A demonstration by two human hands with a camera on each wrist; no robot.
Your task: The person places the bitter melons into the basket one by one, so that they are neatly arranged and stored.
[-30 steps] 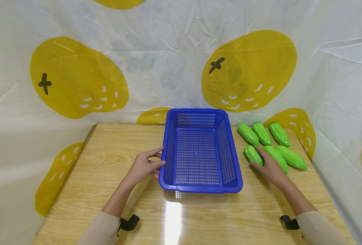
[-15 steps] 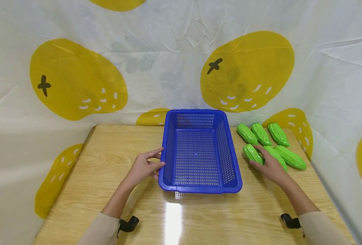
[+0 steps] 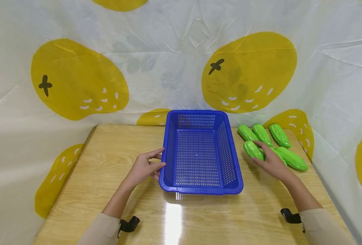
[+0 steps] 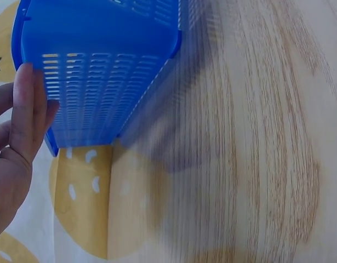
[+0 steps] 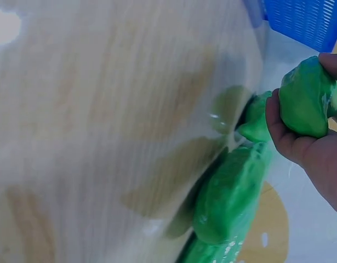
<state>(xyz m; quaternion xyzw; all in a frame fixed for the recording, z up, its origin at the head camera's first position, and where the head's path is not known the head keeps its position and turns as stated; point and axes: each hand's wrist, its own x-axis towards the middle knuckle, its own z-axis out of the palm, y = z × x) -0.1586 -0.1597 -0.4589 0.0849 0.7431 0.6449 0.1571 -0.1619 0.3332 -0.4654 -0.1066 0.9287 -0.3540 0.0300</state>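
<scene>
A blue perforated plastic basket (image 3: 196, 160) stands mid-table in the head view. My left hand (image 3: 144, 166) is at its left rim, fingertips touching the rim and outer wall; the left wrist view shows those fingers (image 4: 26, 104) fairly straight against the basket side (image 4: 97, 82). My right hand (image 3: 274, 163) grips a bright green, ridged bitter melon (image 3: 252, 150) between thumb and fingers. In the right wrist view this bitter melon (image 5: 308, 98) is held above the others. Another bitter melon is partly hidden behind the right hand.
Several more green bitter melons lie at the table's back right, including one at the far corner (image 3: 279, 135) and a longer one (image 3: 291, 158) beside my right hand. A white cloth (image 3: 168, 78) with yellow fruit prints hangs behind the wooden table (image 3: 119, 143).
My right hand has raised the front-left bitter melon slightly, so it now overlaps the one behind it. The left hand and the basket have stayed in place.
</scene>
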